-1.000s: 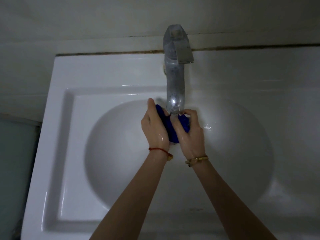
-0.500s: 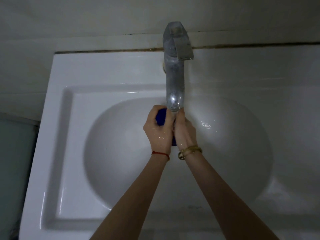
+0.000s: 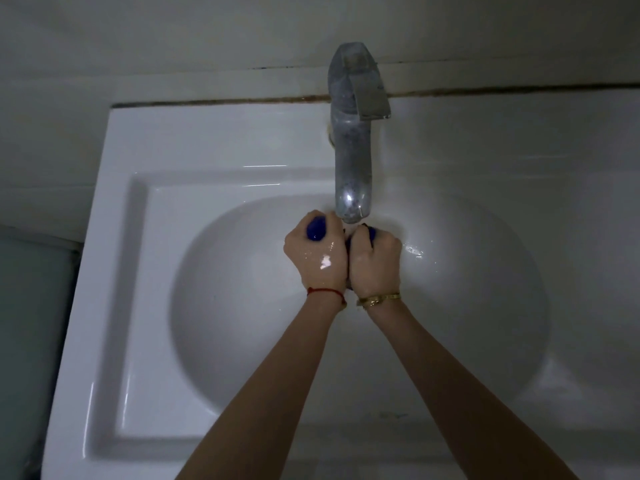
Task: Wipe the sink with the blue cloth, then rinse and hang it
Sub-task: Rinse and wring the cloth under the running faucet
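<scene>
White sink [image 3: 114, 271] set against wall, metal faucet [image 3: 351, 143] mounted on its back rim

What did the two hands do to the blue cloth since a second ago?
The left hand and right hand closed into fists pressed side by side, bunching up the wet blue cloth. A second ago much of it showed between open fingers; now only small bits peek out. Both hands kept hold under the grey metal tap, over the white ceramic sink.

Left hand [image 3: 317, 258] and right hand [image 3: 375, 263] fisted, side by side, touching.
</scene>
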